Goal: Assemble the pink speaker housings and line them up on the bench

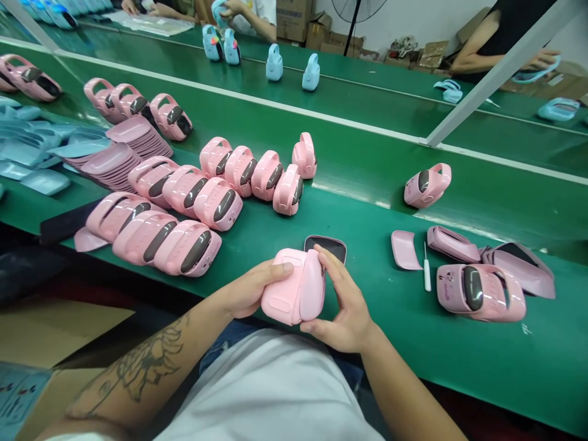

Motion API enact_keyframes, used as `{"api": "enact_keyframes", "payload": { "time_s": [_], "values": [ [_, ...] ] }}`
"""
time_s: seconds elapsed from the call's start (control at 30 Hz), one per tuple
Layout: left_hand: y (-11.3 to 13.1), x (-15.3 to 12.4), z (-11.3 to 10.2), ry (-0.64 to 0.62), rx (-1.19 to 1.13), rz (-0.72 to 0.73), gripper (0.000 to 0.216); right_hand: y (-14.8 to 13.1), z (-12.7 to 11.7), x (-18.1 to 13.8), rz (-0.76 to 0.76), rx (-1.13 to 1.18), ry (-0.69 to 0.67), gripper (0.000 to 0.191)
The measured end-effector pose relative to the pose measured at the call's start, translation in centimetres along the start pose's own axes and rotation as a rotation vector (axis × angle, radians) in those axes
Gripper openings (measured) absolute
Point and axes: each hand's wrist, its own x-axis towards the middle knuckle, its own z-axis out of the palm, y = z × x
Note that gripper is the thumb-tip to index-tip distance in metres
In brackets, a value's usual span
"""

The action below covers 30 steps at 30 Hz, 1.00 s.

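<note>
Both of my hands hold one pink plastic housing [285,288] above the near table edge, its flat side turned up. My left hand [255,285] grips its left side, thumb lying on top. Around the right end, my right hand [342,303] has its fingers and thumb on a curved pink panel [313,285], which sits at an angle to the housing. Just beyond lies a dark-lined pink shell [337,246]. To the right are a curved pink cover [406,250], a screwdriver with a white handle [427,274] and a pink handled unit with a dark window [480,294].
Rows of pink handled units [188,248] stand on the left of the green table [362,373]. Behind them are stacked pink covers [114,165] and blue parts [27,144]. A white metal frame [257,98] runs along the back; co-workers handle blue units beyond it.
</note>
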Motion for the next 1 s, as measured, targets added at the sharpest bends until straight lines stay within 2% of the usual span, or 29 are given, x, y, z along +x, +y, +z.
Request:
{"api": "enact_keyframes", "payload": {
  "time_s": [0.17, 0.33, 0.5, 0.8, 1.0],
  "values": [
    [0.2, -0.3, 0.1, 0.012, 0.081, 0.111, 0.067, -1.0, -0.1, -0.1, -0.024, -0.134, -0.012, 0.107],
    [0.2, -0.2, 0.5, -0.057, 0.191, 0.208, 0.072, -1.9, -0.3, -0.1, -0.041, -0.202, -0.036, 0.107],
    [0.0, -0.2, 0.8, -0.065, 0.193, 0.244, 0.083, -2.5, -0.6, -0.4, -0.082, -0.246, -0.062, 0.108],
    [-0.5, -0.8, 1.1, -0.048, 0.26, 0.286, 0.081, -2.9, -0.7, -0.9, -0.1, -0.22, -0.116, 0.11],
    [-0.3, -0.9, 1.4, -0.037, 0.246, 0.284, 0.082, -2.8, -0.6, -0.6, -0.125, -0.215, -0.075, 0.113]
  ]
}}
